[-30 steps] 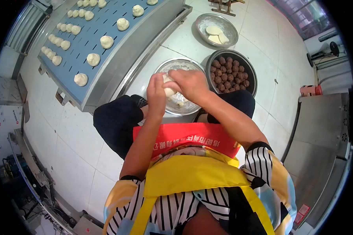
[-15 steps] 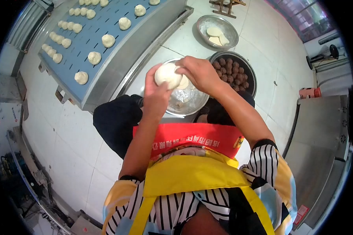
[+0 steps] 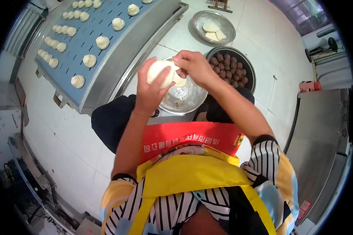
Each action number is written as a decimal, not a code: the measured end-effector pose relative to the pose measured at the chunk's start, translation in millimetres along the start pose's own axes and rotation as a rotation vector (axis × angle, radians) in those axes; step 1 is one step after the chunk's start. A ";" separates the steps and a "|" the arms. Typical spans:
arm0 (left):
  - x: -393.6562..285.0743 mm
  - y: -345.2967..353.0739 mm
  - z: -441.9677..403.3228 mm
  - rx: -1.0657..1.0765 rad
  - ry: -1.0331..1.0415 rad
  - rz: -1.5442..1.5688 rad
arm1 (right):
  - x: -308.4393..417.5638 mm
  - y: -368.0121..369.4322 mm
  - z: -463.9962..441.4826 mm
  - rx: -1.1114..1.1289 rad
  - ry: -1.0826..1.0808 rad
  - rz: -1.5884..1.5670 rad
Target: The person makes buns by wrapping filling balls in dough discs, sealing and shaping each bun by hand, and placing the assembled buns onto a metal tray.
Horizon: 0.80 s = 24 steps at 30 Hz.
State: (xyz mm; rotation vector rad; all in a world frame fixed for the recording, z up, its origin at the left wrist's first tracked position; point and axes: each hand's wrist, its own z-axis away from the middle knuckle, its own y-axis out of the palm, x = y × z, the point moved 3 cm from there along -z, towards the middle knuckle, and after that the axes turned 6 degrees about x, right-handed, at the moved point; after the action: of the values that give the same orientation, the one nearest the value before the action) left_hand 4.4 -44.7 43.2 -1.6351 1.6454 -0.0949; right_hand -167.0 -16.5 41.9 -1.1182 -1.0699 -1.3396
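My left hand (image 3: pixel 148 94) is wrapped round a white ball of dough (image 3: pixel 156 74), with the fingers spread over its sides. My right hand (image 3: pixel 195 67) is closed in a pinch at the right edge of this dough. Below both hands stands a metal bowl (image 3: pixel 192 102) dusted with flour, and a pale flat dough piece (image 3: pixel 180 81) shows in it, partly covered by the hands. Whether filling sits inside the held dough cannot be seen.
Right of my hands, a dark-rimmed bowl (image 3: pixel 253 80) holds several brown filling balls (image 3: pixel 231 69). Behind it, a metal bowl (image 3: pixel 233 29) contains flat dough pieces (image 3: pixel 211 29). On the left, a blue slotted tray (image 3: pixel 100 24) carries rows of shaped buns (image 3: pixel 89 60). A steel cabinet (image 3: pixel 315 137) stands far right.
My left hand has turned and shifted slightly left with the dough, its fingers now more across the front. The right hand has moved a little up and left, still at the dough's edge.
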 end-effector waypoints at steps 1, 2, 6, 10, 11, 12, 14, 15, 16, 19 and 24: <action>3.1 -0.8 0.0 0.060 0.140 -0.129 | -4.3 -2.3 -1.8 0.052 0.105 -0.081; 3.4 -0.1 1.8 0.120 0.283 -0.253 | -7.9 -4.7 -2.6 0.100 0.210 -0.163; -3.9 6.6 7.0 0.280 0.333 -0.228 | -14.3 -26.1 -2.9 0.322 0.688 -0.198; -4.0 23.1 11.7 -0.019 -0.356 0.337 | -1.4 -54.5 -9.4 0.163 0.316 -0.374; 7.3 42.2 21.8 -0.088 -0.622 0.790 | -7.0 -49.0 -7.6 0.135 0.305 -0.150; 6.7 46.0 26.5 -0.112 -0.737 1.124 | -17.6 -42.9 -4.7 0.104 0.296 0.066; 4.6 54.0 29.2 -0.169 -0.926 1.795 | -40.9 -44.5 -10.6 0.204 0.153 0.552; 7.5 58.1 34.9 -0.134 -0.972 1.804 | -39.7 -37.6 -7.2 0.207 0.014 0.779; 10.0 60.1 40.5 -0.119 -1.013 1.818 | -39.0 -29.6 -2.5 0.209 -0.128 0.997; 17.2 65.8 43.2 -0.085 -1.039 1.883 | -4.5 -6.5 22.5 0.089 -0.386 0.810; 11.3 66.0 34.6 -0.028 -1.060 1.755 | 6.7 10.6 40.3 0.179 -0.405 0.757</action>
State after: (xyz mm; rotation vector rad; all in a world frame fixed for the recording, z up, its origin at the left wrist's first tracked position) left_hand -27.7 -27.7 -22.8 0.2861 1.5239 1.3586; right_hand -154.4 21.4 55.4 -1.4897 -0.8791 -0.4242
